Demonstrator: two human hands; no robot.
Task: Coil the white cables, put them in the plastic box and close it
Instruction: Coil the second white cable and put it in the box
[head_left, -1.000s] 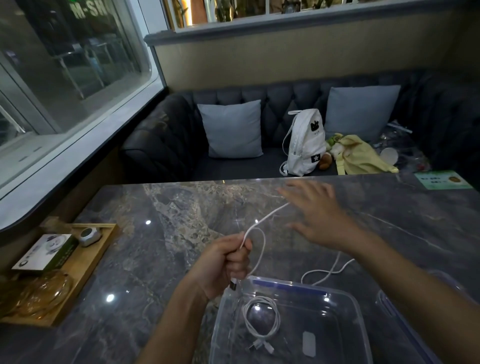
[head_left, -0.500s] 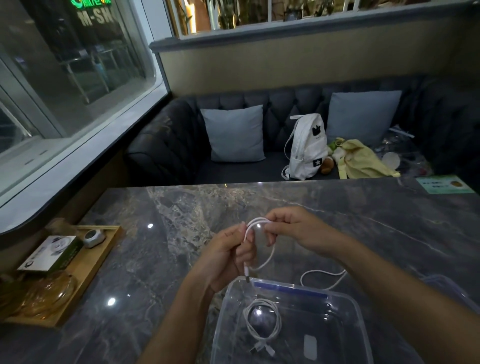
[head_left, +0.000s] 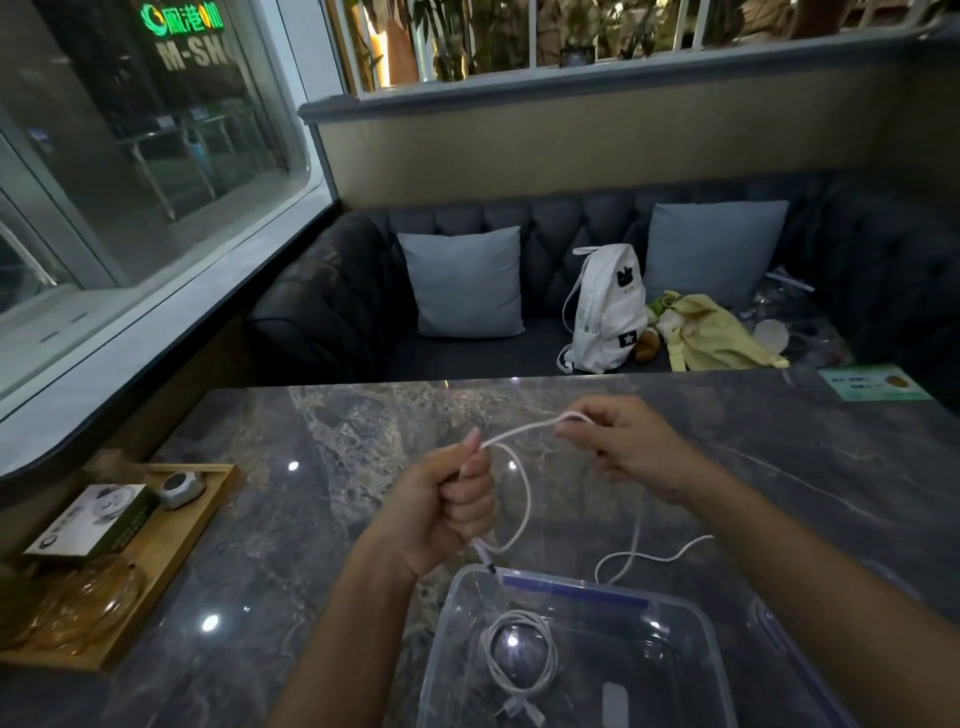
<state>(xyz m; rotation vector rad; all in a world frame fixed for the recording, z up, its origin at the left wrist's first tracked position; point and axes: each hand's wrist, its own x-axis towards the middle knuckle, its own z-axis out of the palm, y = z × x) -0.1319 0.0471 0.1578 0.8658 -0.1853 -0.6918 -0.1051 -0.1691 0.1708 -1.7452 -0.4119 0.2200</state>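
White cable (head_left: 528, 496); window lettering (head_left: 195, 52) "M-SH"

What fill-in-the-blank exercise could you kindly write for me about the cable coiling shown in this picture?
The left hand grips the loose white cable in a ____.
The right hand pinches a ____ of that cable.
The plastic box already holds ____ coiled cable.
The white backpack leans on the ____ behind the table.

Missing words: fist; loop; one; sofa.

Bare forearms (head_left: 358, 623); long thumbnail (head_left: 472, 436) on left hand (head_left: 441, 506).
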